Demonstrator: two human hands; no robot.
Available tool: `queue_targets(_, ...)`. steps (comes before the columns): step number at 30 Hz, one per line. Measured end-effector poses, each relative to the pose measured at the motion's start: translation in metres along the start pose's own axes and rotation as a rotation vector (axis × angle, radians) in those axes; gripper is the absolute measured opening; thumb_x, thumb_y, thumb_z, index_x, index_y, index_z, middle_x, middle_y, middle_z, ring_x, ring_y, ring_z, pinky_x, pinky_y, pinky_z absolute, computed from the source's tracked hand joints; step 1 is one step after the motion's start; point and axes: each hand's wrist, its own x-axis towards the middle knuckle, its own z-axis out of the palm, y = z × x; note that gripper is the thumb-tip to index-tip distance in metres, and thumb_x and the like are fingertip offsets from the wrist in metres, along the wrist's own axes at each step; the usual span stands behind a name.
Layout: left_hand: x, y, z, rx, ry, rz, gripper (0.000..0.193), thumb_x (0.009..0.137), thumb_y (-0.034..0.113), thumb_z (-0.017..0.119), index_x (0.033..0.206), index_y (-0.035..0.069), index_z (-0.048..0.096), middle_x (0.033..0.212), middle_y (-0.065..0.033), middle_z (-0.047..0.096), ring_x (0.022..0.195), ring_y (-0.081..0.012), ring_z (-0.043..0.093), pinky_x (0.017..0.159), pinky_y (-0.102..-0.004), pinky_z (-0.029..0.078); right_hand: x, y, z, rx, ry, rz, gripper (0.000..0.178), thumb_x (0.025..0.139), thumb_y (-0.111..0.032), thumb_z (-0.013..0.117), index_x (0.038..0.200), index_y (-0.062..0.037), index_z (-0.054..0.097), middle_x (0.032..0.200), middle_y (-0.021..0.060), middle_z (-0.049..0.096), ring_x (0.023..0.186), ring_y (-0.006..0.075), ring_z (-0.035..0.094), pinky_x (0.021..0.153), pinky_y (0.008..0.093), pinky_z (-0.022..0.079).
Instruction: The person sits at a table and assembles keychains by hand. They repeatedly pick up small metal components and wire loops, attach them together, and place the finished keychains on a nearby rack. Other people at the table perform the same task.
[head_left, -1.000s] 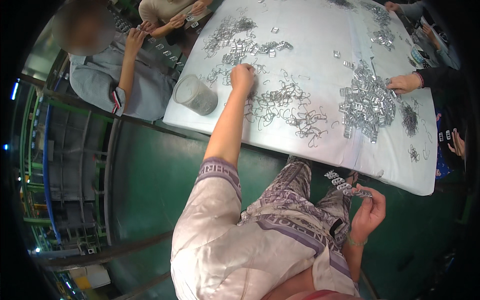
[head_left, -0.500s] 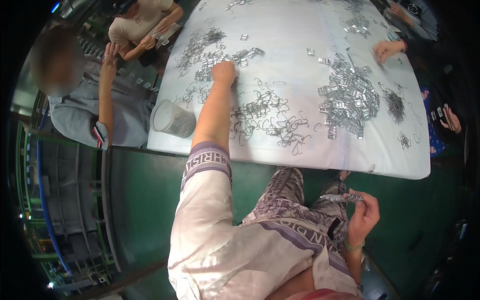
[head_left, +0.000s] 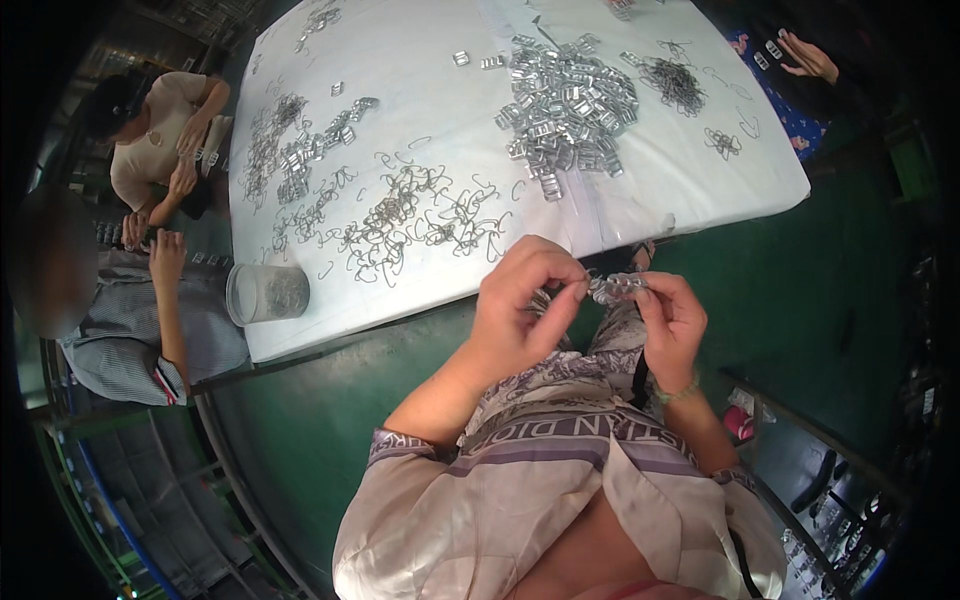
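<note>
My right hand (head_left: 675,325), closed, grips one end of a short row of small silver metal buckles (head_left: 618,288) between thumb and fingers, in front of my body just off the table's near edge. At the row's other end is my left hand (head_left: 525,300), thumb and forefinger pinched together. What lies in that pinch is too small to make out. Beyond my left hand, loose bent wire hooks (head_left: 400,215) are scattered on the white-covered table (head_left: 440,120). A large heap of silver buckles (head_left: 570,100) lies farther off, right of the hooks.
A translucent plastic tub (head_left: 265,293) stands at the table's near left corner. A smaller buckle pile (head_left: 315,150) lies at the left, and a dark wire heap (head_left: 675,87) at the right. Two people work at the left; another person's hand (head_left: 808,58) shows at the far right.
My left hand has come back from the small buckle pile to the row in my right hand. My right hand has risen slightly toward the table. The view has turned right.
</note>
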Motion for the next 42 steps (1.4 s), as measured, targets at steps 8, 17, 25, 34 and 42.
queue_targets(8,-0.003,0.000,0.021,0.161,0.003,0.054,0.011,0.074,-0.004,0.064,0.082,0.000,0.060,0.080,-0.0106,0.058,0.073,-0.0259,0.055,0.066,-0.0321,0.044,-0.006,0.008,0.001,-0.082,0.017,-0.065,0.009,0.087,0.001,0.061,0.095,0.0042,0.061,0.089,0.0076,0.066,0.077,0.0103,0.062,0.068,0.0226,0.050)
queue_targets(17,-0.008,-0.003,0.032,0.161,0.028,0.112,0.013,0.078,-0.006,0.060,0.089,-0.001,0.057,0.085,-0.0132,0.058,0.077,-0.0278,0.057,0.070,-0.0331,0.046,-0.009,0.010,0.000,-0.069,-0.019,-0.015,0.008,0.086,0.000,0.061,0.093,0.0034,0.062,0.086,0.0084,0.066,0.076,0.0130,0.063,0.068,0.0247,0.050)
queue_targets(25,-0.023,-0.009,0.030,-0.063,0.031,0.011,0.010,0.088,-0.008,0.050,0.095,-0.002,0.052,0.094,-0.0155,0.061,0.088,-0.0194,0.058,0.080,-0.0282,0.045,0.058,0.042,-0.020,-0.446,0.090,-0.134,0.015,0.081,-0.005,0.066,0.093,0.0025,0.066,0.087,0.0106,0.064,0.078,0.0190,0.062,0.069,0.0288,0.048)
queue_targets(34,-0.026,-0.009,0.023,0.001,0.063,-0.032,0.008,0.087,-0.008,0.049,0.093,-0.002,0.053,0.090,-0.0145,0.062,0.084,-0.0185,0.060,0.077,-0.0269,0.046,0.148,0.121,-0.006,-0.967,0.114,-0.123,0.030,0.072,-0.014,0.075,0.097,0.0005,0.067,0.079,0.0122,0.060,0.071,0.0281,0.059,0.066,0.0378,0.048)
queue_targets(42,-0.025,-0.020,0.020,0.032,0.120,-0.134,0.009,0.086,-0.007,0.051,0.093,-0.002,0.054,0.089,-0.0128,0.065,0.082,-0.0166,0.063,0.075,-0.0270,0.048,0.118,0.054,-0.007,-0.028,-0.167,0.439,0.022,0.083,-0.008,0.067,0.099,0.0072,0.064,0.082,0.0096,0.066,0.069,0.0142,0.062,0.060,0.0260,0.048)
